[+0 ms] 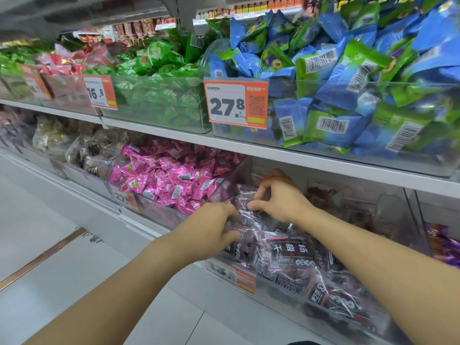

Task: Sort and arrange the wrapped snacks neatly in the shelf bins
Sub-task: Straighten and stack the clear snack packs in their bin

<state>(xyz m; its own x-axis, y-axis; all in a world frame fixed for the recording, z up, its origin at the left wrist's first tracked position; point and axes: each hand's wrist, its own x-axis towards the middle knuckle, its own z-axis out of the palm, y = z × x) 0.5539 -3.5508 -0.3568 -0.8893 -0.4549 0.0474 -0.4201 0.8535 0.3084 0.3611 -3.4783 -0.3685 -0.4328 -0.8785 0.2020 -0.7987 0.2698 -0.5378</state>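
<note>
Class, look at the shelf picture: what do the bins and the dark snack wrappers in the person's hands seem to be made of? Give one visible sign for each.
Bins: probably clear rigid plastic, glossy; the green packs show through the front wall. Dark wrappers: seemingly thin plastic film, shiny; they crinkle and glint, with see-through edges, where the left hand and right hand pinch them.

Shelf layout: 2 tiers of bins, hands in the lower tier.
On the upper shelf, 1 bin was set left of another bin, with a price tag fixed between them. Below, the left hand and right hand were placed in a lower bin, on its wrapped snacks, right of a neighbouring bin.
</note>
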